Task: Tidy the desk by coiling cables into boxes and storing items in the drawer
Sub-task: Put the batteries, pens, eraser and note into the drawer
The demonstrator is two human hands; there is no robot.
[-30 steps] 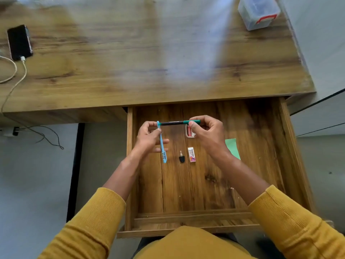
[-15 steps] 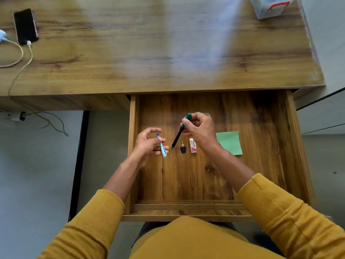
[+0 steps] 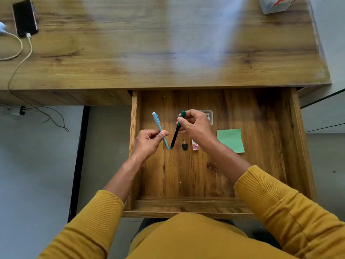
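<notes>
Wooden drawer (image 3: 291,146) sits open at frame centre. I see my left hand (image 3: 149,143) pinching a blue pen (image 3: 158,126), my right hand (image 3: 194,126) pinching a green pen (image 3: 176,130), tips nearly meeting above the drawer floor.

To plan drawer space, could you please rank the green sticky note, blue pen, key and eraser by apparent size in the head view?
1. Green sticky note
2. Blue pen
3. Eraser and key: look alike, the eraser partly hidden.

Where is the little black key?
In the head view, the black key lies on the open drawer's floor, between the green pen's tip and the small eraser.
</notes>
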